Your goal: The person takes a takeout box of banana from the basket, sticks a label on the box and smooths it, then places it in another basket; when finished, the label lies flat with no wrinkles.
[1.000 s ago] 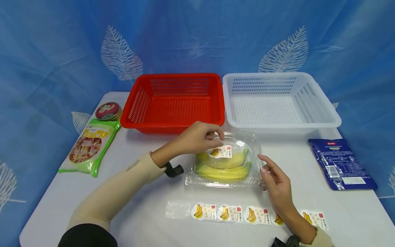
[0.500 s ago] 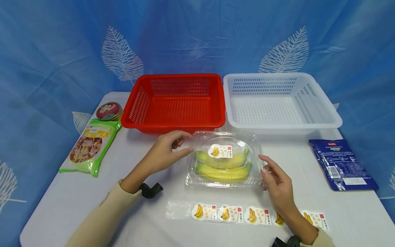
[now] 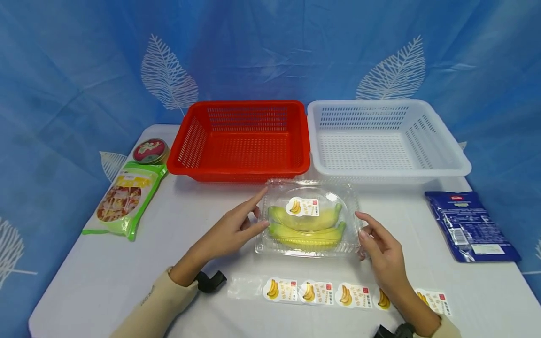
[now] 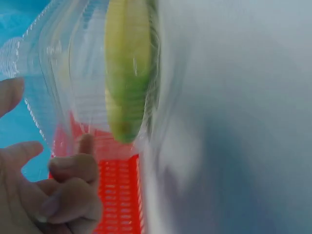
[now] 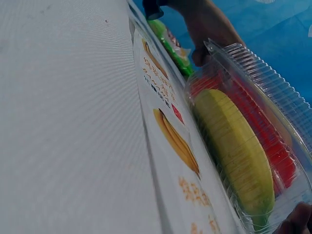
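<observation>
A clear plastic clamshell box (image 3: 310, 190) lies closed on the white table in the head view, with two bananas (image 3: 306, 234) inside. A banana-printed sticker (image 3: 302, 206) sits on its lid. My left hand (image 3: 230, 230) is at the box's left edge, index finger stretched towards the back corner and thumb nearer the front; the other fingers are bent and hold nothing. At the right edge, my right hand (image 3: 382, 253) holds the rim between thumb and curved fingers, partly hidden. In the right wrist view only fingertips (image 5: 298, 219) show beside the box.
A strip of banana stickers (image 3: 317, 293) lies in front, partly under my right forearm. A red basket (image 3: 238, 177) and a white basket (image 3: 393, 172) stand behind. Left are a green food bag (image 3: 122, 202) and a round tin (image 3: 150, 151); right is a blue pouch (image 3: 471, 225).
My left hand has drawn back from over the sticker on the lid to the left, then come down to the box's left edge. My right hand and the box have stayed in place.
</observation>
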The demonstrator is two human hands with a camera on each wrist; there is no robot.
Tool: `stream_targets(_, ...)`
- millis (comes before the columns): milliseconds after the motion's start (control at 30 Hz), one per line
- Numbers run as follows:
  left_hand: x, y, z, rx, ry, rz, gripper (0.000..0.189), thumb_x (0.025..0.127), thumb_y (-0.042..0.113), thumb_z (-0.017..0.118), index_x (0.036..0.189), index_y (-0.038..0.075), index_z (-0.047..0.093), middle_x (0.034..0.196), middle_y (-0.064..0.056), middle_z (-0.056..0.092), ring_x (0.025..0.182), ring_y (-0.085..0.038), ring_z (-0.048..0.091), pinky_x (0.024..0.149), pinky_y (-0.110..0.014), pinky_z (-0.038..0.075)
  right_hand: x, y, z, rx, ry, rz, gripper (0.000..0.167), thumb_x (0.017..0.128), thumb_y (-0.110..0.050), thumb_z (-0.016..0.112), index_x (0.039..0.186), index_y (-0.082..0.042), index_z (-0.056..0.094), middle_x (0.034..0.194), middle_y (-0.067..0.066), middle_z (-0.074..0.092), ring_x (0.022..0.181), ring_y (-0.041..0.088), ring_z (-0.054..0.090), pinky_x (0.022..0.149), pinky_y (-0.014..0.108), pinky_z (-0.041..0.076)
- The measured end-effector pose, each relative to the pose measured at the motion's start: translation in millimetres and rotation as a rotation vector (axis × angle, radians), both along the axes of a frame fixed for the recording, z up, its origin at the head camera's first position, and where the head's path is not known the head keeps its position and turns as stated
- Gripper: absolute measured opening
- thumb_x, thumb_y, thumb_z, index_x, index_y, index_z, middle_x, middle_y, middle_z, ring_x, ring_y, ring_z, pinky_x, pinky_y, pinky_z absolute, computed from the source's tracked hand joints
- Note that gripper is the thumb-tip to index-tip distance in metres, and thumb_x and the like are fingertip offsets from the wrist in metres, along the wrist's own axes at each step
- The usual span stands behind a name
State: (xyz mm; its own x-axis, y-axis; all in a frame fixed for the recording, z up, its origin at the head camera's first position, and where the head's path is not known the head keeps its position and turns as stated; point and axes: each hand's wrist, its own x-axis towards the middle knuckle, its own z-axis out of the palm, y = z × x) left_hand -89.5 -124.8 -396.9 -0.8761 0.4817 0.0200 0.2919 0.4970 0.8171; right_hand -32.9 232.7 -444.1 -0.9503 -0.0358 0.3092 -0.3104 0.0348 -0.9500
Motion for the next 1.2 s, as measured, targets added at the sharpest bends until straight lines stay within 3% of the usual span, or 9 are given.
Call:
stream_targets(133,-1.0,3.0,-7.5,0.154,-0.081,-0.022,0.073,0.1,0.024,0.068,0.162,0.032,0.03,0.101,-0.005,0.053,0.06,-0.01,0.042,0.051,-0.023,0.038,1.4,1,2.7,0.005,-0.065,-0.004,0.04,0.103,0.006,0.047,0.143,0.01,0.049,0.091,0.018,0.05,0.065,0.011,0.052,0.052,0.027,0.048)
stream_targets(300,-2.4,7.0,-14.9,0.314,-0.21,-0.011,0.071,0.101,0.015,0.066,0.16,0.034,0.032,0.107,-0.012,0.049,0.059,-0.011,0.04,0.046,-0.021,0.036,1.4,1,2.6,-0.003,-0.063,0.001,0.04,0.104,0.006,0.047,0.144,0.009,0.05,0.092,0.016,0.051,0.065,0.01,0.053,0.052,0.026,0.049)
stream_targets(467,-4.3,8.2,-18.5,0.364,-0.227,-0.009,0.071,0.101,0.012,0.066,0.159,0.034,0.033,0.105,-0.012,0.047,0.058,-0.011,0.038,0.046,-0.021,0.033,-0.2,2,2.0,0.007,0.014,0.023,0.043,0.101,0.012,0.046,0.145,0.009,0.048,0.092,0.015,0.051,0.063,0.011,0.054,0.053,0.026,0.049)
stream_targets(667,-4.5,7.9,-20.6,0.375,-0.219,-0.01,0.071,0.1,0.011,0.066,0.159,0.033,0.033,0.103,-0.012,0.048,0.057,-0.01,0.038,0.046,-0.02,0.033,0.8,7,10.5,0.259,0.006,-0.042,0.052,0.105,0.004,0.046,0.156,-0.007,0.04,0.082,0.011,0.06,0.059,0.014,0.06,0.056,0.025,0.051)
stream_targets(767,-4.0,7.8,-21.4,0.376,-0.22,-0.009,0.071,0.1,0.011,0.066,0.159,0.032,0.033,0.103,-0.012,0.048,0.057,-0.01,0.038,0.046,-0.02,0.032,-0.4,12,16.7,0.3,-0.025,-0.094,0.05,0.107,0.0,0.044,0.156,-0.009,0.04,0.08,0.01,0.063,0.061,0.017,0.06,0.057,0.025,0.051)
stream_targets(933,-3.5,8.3,-20.5,0.379,-0.228,-0.01,0.071,0.1,0.011,0.066,0.159,0.032,0.034,0.103,-0.011,0.048,0.057,-0.009,0.037,0.046,-0.02,0.031,-11.8,31,30.5,0.186,-0.125,-0.178,0.044,0.107,-0.006,0.049,0.151,-0.009,0.045,0.083,0.011,0.062,0.063,0.016,0.061,0.058,0.024,0.055)
stream_targets(1200,-3.2,8.5,-22.1,0.394,-0.227,-0.01,0.07,0.1,0.009,0.066,0.159,0.03,0.034,0.101,-0.011,0.048,0.057,-0.009,0.037,0.047,-0.02,0.03,-55.0,62,50.0,-0.215,-0.251,-0.355,0.036,0.104,-0.013,0.06,0.138,-0.012,0.049,0.083,0.008,0.059,0.058,0.016,0.057,0.055,0.023,0.054)
